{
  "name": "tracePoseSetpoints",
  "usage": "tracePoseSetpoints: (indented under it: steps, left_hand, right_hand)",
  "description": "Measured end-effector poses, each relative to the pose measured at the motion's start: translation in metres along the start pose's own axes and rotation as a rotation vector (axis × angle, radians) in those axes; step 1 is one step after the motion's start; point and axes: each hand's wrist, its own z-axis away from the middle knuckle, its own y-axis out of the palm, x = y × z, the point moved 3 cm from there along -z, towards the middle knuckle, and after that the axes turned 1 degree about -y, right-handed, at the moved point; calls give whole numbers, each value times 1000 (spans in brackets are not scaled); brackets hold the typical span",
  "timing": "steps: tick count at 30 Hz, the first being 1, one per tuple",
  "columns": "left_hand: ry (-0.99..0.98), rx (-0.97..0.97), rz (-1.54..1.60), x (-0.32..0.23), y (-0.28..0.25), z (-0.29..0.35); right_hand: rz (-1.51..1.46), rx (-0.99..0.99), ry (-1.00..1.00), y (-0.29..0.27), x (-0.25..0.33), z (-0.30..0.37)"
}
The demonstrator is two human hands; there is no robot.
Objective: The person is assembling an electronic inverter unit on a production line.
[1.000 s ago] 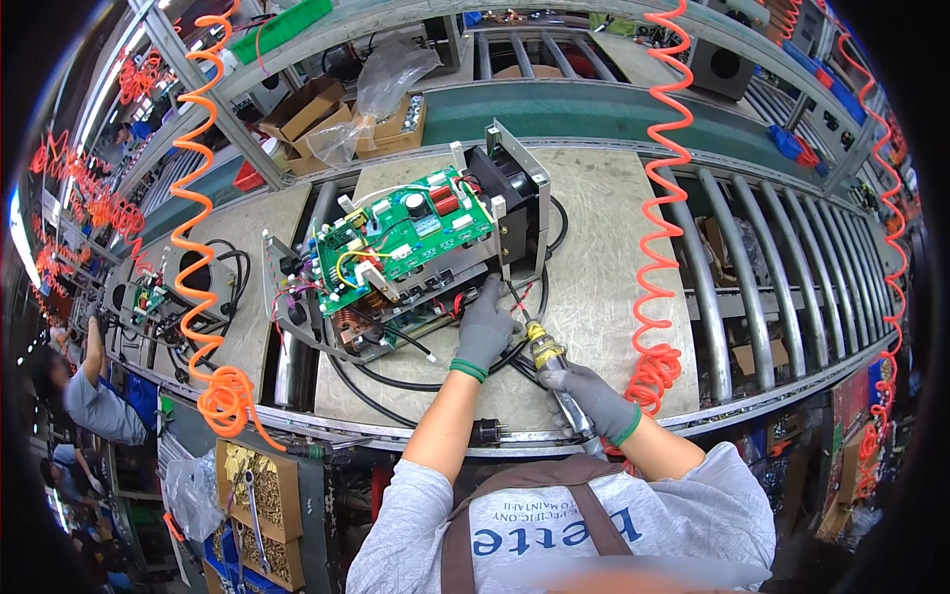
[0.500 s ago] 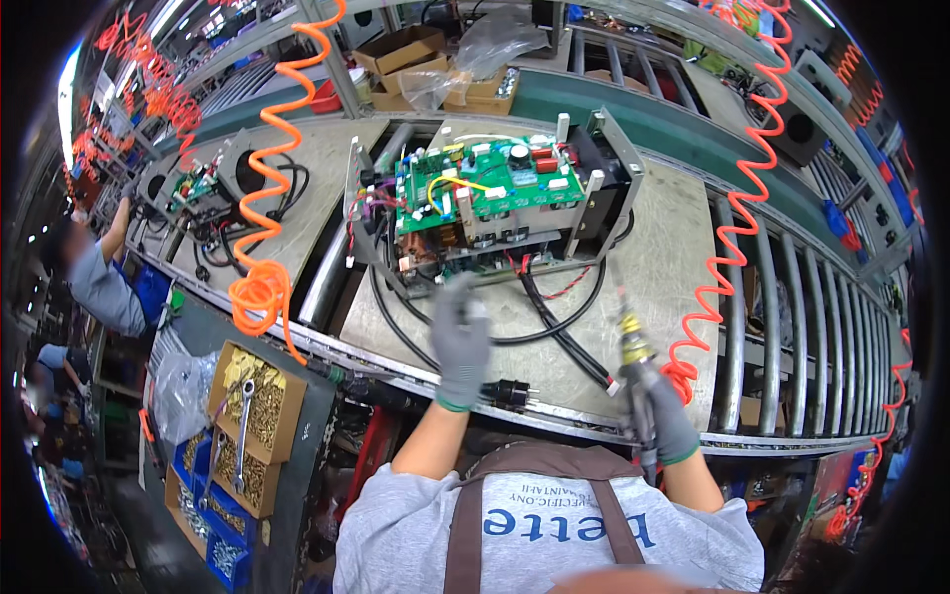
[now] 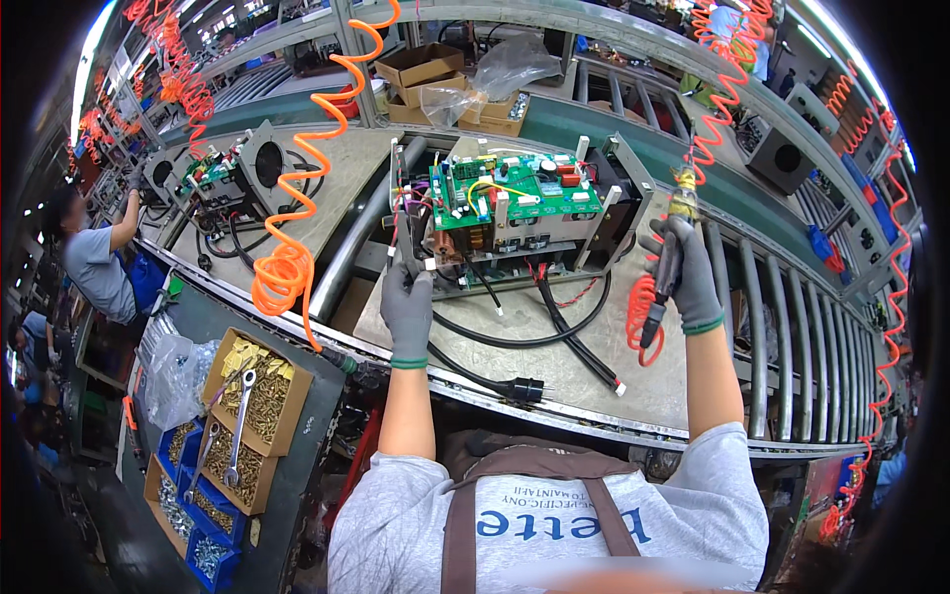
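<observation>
An electronics chassis (image 3: 633, 208) with a green circuit board (image 3: 534, 192) on top stands before me on a metal plate. At its near left corner my gloved left hand (image 3: 407, 312) grips the metal frame, thumb and fingers close together. My gloved right hand (image 3: 685, 272) is wrapped round an air screwdriver (image 3: 668, 267) to the right of the chassis, apart from it. The driver's yellowish end points away from me, up beside a coiled orange hose. Black cables (image 3: 559, 322) hang from the chassis onto the plate, and one ends in a black plug (image 3: 524, 389) by the near edge.
Boxes of brass screws (image 3: 262, 396) with wrenches on them, plus blue bins (image 3: 213, 556), lie at lower left. Steel rollers (image 3: 782, 327) run on the right. A coiled orange hose (image 3: 287, 277) hangs at left. Further left, a co-worker (image 3: 97, 252) reaches toward another chassis (image 3: 213, 178).
My left hand has moved left onto the chassis corner. My right hand has carried the air screwdriver forward, away from me. The chassis sits a little further right and lower in view.
</observation>
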Motion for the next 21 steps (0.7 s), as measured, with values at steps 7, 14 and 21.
tracePoseSetpoints:
  steps: [7,14,21]
  left_hand:
    - [262,138,-335,-51,-11,84]
    - [858,668,-315,-95,29,161]
    - [601,1353,-518,-81,145,220]
  right_hand:
    - [99,-94,-77,4,8,-26]
    - [136,-8,5,3,23,-73]
    - [314,288,137,16,19,-153]
